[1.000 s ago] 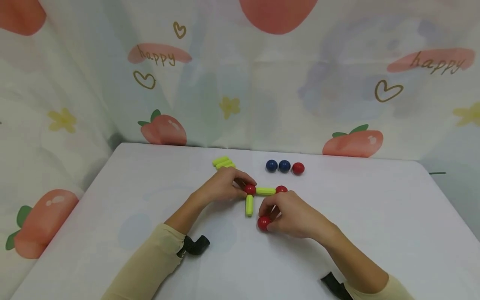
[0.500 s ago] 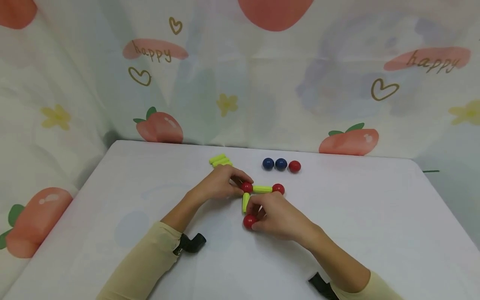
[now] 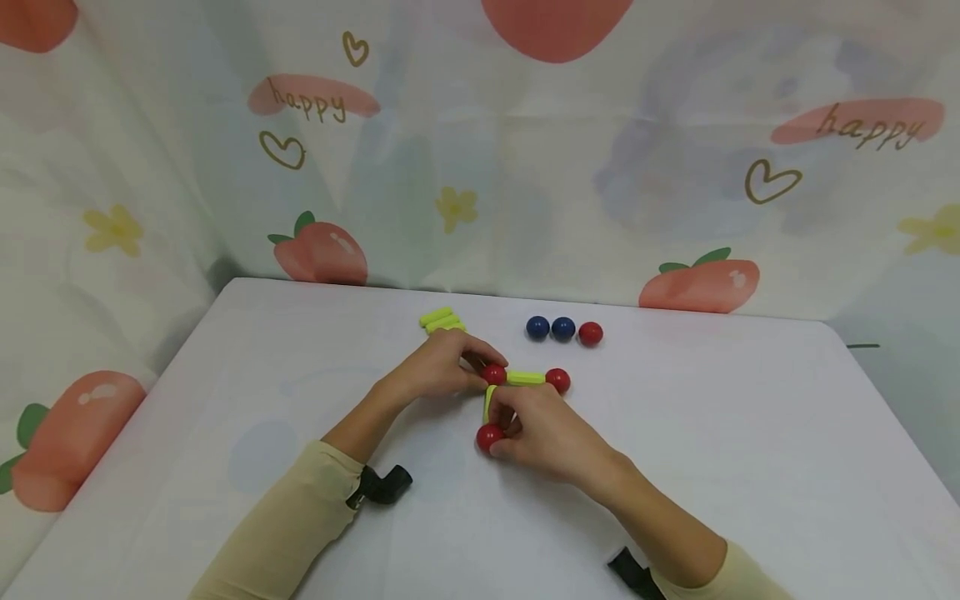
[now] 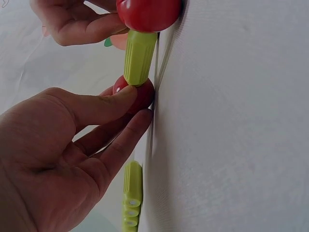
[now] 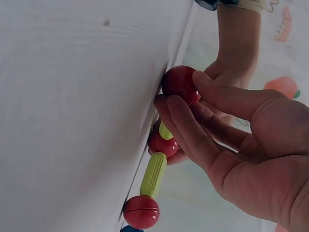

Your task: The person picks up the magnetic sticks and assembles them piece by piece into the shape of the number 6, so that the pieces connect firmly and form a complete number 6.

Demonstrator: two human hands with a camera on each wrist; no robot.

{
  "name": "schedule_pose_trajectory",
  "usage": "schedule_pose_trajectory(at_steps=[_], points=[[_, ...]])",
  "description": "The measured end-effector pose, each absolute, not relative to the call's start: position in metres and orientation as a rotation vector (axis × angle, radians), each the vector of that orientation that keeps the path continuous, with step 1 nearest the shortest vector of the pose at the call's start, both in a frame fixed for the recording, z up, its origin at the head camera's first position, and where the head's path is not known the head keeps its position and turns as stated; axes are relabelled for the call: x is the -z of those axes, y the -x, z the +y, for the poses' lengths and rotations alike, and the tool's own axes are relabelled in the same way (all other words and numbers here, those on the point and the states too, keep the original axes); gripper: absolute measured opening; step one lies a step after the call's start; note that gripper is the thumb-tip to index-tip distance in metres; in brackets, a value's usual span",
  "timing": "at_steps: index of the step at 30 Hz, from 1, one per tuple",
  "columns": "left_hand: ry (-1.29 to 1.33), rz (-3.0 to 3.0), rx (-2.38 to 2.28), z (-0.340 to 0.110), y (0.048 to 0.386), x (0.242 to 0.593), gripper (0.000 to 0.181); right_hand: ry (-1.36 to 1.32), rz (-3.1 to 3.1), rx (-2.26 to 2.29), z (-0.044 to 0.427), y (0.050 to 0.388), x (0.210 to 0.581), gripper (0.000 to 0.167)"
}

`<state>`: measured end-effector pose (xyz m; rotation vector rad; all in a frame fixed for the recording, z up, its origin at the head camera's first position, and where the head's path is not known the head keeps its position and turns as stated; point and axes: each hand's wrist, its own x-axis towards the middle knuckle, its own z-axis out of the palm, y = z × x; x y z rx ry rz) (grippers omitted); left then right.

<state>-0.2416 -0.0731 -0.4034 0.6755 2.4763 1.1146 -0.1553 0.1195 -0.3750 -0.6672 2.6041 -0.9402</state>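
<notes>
My left hand [image 3: 441,367] pinches the red ball [image 3: 493,374] at the corner of a small structure. From that ball a yellow-green rod [image 3: 526,378] runs right to another red ball [image 3: 558,381]. A second yellow-green rod [image 4: 140,58] points from the corner towards my body, partly hidden by my right hand in the head view. My right hand [image 3: 551,429] grips a third red ball [image 3: 489,437] between thumb and fingers, at the near end of that second rod. In the left wrist view, ball and rod end appear to touch.
Behind my left hand lie several yellow-green rods [image 3: 442,318] side by side. Two blue balls, the left blue ball [image 3: 537,327] and the right blue ball [image 3: 563,328], stand in a row with a loose red ball [image 3: 591,334] near the white table's [image 3: 720,400] back edge.
My right hand has brought its red ball leftward to the near end of the second rod. My left hand keeps its hold on the corner ball.
</notes>
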Motion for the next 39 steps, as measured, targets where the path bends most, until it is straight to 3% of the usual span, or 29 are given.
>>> schedule_pose_trajectory(at_steps=[21,39], points=[[-0.680,2.506,-1.101,-0.075,0.239,0.404,0.035,0.700,2.583,0.946,0.126,0.158,0.374,0.022],[-0.648,2.501,-1.081,-0.071,0.240,0.404,0.036,0.523,2.759,0.910,0.166,0.186,0.362,0.027]])
